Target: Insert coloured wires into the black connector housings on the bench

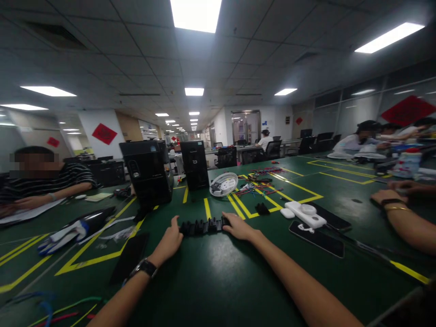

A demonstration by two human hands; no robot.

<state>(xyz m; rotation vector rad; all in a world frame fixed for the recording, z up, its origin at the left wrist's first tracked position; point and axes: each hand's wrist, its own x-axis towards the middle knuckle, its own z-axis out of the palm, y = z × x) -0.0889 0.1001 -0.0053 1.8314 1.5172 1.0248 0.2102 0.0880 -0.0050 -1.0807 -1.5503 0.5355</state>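
The row of black plastic pieces (201,227) lies across the middle of the green bench (214,290), in from the near edge and running roughly level with it. The right hand (239,226) grasps the right end, thumb and forefinger set against it. The left hand (171,238) is at the left end, touching it, but its fingertips are partly hidden, so I cannot tell whether it pinches or only steadies. Nor can I tell whether the row rests on the bench or is slightly raised.

To handle it well, I would keep both hands level and press evenly from the two ends, since the row looks made of separate small parts and could buckle or slip apart in the middle. Light support along its length, against the bench top, should help keep the pieces in line. The ends are better held low, so that the row does not twist.

A loose black piece (262,208) sits to the right, toward the far edge, near the coloured wires (260,188); it is best left untouched while both hands are busy. The phone (318,240), nearer the right edge, stands well clear of the right hand, though its forearm should avoid sweeping that way.
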